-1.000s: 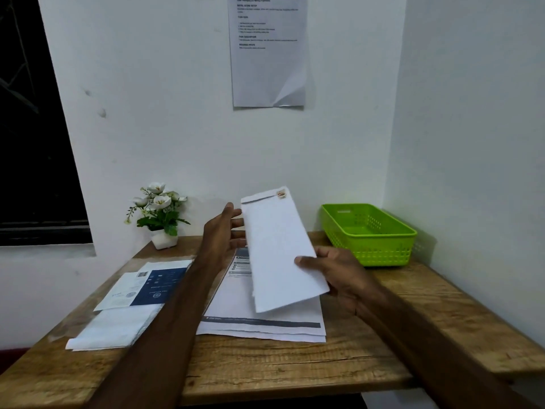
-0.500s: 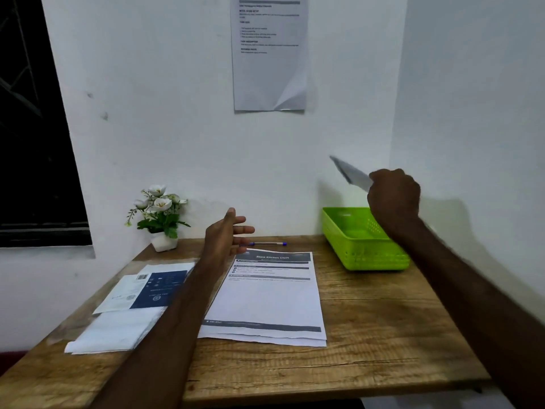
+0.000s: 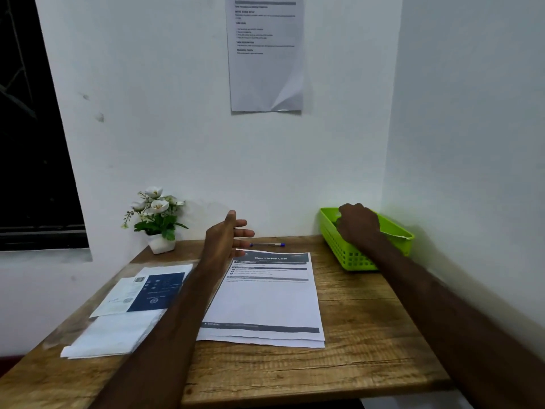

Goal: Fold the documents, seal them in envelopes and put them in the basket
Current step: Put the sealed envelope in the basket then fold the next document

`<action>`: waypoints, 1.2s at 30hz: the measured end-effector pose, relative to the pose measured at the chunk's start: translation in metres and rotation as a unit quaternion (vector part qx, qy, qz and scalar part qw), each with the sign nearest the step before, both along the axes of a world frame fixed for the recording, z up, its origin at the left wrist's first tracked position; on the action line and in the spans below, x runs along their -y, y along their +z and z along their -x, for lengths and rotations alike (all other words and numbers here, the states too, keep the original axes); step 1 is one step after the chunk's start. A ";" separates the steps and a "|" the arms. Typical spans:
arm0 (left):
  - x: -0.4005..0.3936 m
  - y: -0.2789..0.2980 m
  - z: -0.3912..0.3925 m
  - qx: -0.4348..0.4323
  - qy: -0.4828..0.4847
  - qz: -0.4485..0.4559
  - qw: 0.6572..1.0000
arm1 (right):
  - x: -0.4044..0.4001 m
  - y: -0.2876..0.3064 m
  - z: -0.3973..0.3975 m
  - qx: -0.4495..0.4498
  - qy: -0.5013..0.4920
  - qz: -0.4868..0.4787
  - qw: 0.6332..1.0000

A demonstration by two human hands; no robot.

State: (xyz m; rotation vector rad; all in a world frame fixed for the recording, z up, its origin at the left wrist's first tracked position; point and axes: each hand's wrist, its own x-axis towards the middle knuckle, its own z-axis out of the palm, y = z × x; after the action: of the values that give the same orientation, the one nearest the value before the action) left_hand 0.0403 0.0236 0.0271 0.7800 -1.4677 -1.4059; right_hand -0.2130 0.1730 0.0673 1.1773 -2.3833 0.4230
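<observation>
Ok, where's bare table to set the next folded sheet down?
Bare wood lies along the near edge of the table, and between the printed documents and green basket. The left is crowded: envelopes, dark leaflet. A pen sits behind.

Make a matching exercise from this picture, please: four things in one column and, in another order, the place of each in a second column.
Things:
1. pen
2. flower pot
3. green basket
4. right hand

Places:
A. back right corner of the table
B. inside the basket
C. back left corner, by the window
D. just behind the printed sheets

Pairs: 1-D, 2-C, 3-A, 4-B
</observation>
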 end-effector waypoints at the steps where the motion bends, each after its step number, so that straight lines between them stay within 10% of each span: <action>1: 0.002 -0.001 0.001 0.001 0.001 0.000 1.000 | 0.003 -0.003 0.000 0.019 0.011 0.029 0.999; 10: 0.009 -0.004 0.000 0.003 0.042 -0.013 0.999 | 0.016 -0.002 -0.039 -0.073 0.099 0.243 0.962; 19: 0.032 -0.037 -0.017 0.375 0.192 0.208 0.883 | 0.055 -0.052 -0.063 0.115 0.178 0.001 0.977; 36: 0.040 -0.044 -0.009 0.374 0.069 0.158 0.911 | 0.056 -0.078 -0.046 0.048 0.253 -0.053 0.965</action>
State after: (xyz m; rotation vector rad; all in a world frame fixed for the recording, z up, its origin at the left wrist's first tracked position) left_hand 0.0491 -0.0162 -0.0171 1.2580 -2.0988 -0.7390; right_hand -0.1672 0.1169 -0.0110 1.8605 -2.1819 0.5251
